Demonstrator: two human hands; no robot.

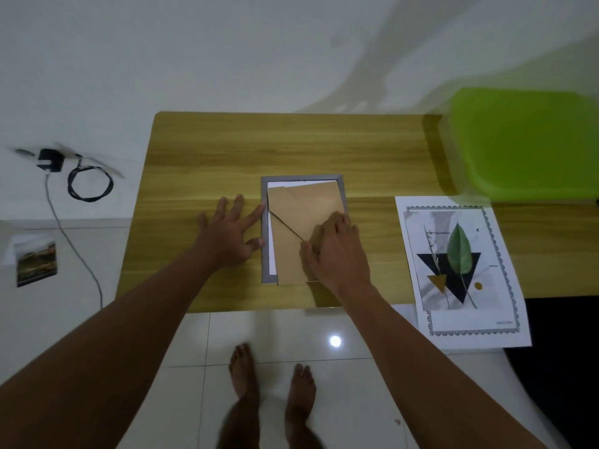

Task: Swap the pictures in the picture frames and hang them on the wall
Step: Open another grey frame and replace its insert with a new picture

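Flatly, left hand [231, 234] splayed beside frame [301, 179], right hand [337, 251] seemingly pressing backing [298, 205]

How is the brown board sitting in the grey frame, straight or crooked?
Crooked. The brown board tilts inside the grey frame; white paper shows along its top and left edges.

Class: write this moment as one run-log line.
left hand touches frame | right hand on backing board | leaf print aside on table
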